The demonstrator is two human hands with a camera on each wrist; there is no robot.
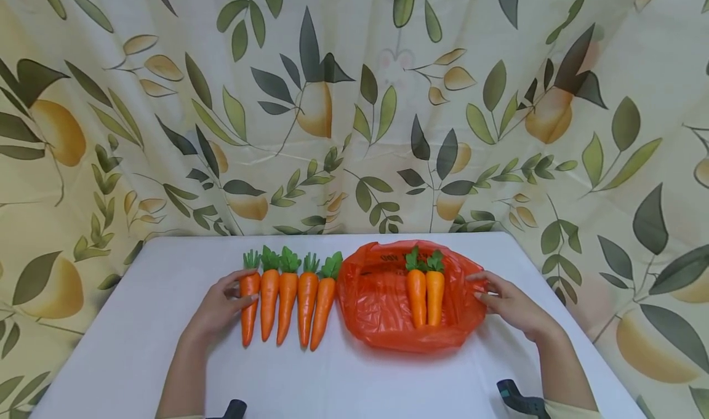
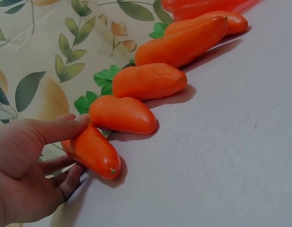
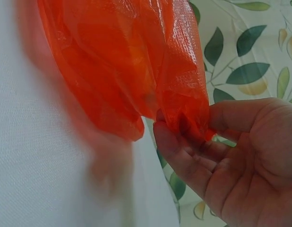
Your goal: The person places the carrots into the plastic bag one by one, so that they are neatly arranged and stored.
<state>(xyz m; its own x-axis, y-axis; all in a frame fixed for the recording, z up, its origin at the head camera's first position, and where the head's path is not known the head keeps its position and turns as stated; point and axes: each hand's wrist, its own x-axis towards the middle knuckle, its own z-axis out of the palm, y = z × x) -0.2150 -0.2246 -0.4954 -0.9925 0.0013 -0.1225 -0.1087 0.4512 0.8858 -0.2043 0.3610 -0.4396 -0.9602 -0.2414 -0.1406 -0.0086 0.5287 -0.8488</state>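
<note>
My left hand (image 1: 220,303) grips the leftmost carrot (image 1: 250,314) of a row, thumb on one side and fingers on the other near its leafy top. That carrot (image 2: 99,153) lies with its tip toward the front of the table in the left wrist view. At the right, a red plastic bag (image 1: 376,302) lies spread with its mouth facing up. Two carrots (image 1: 434,299) lie side by side inside it. My right hand (image 1: 515,305) pinches the bag's right edge, and in the right wrist view the thin film (image 3: 183,85) passes between thumb and fingers.
Several more carrots (image 1: 288,302) with green tops line up between my left hand and the bag. All stand on a white table (image 1: 354,388). Behind its far edge hangs a curtain (image 1: 343,160) printed with leaves and fruit. Dark straps (image 1: 520,399) sit at both wrists.
</note>
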